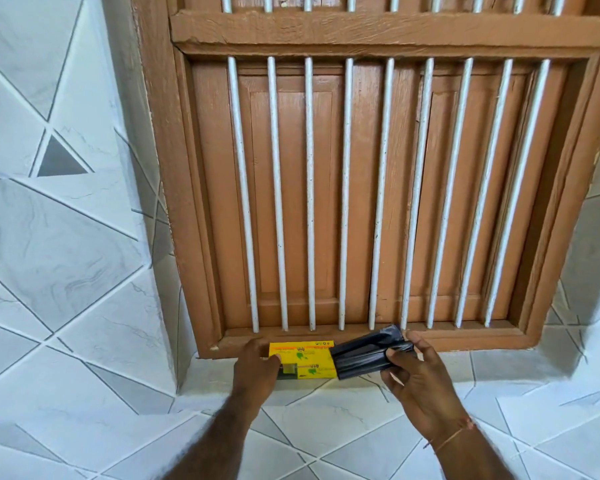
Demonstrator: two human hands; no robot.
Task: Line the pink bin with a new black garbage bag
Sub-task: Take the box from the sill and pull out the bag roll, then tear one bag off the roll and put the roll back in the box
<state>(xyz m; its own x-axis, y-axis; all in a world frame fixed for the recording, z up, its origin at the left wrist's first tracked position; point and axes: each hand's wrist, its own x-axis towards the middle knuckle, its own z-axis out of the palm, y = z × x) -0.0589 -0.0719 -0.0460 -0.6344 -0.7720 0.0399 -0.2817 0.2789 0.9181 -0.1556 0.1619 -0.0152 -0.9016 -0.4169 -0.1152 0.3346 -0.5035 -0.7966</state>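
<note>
Head view: resting on the yellow bag box at the back edge of the tiled ledge, left hand with fingers closed over the box's left end. Pinching a folded black garbage bag between thumb and fingers, right hand, the bag lying tilted just beside the box's right end, against the brown window frame with white bars.

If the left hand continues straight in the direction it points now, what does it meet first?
The left hand already touches the yellow box; beyond it, probably the brown window frame, though depth is unclear.
</note>
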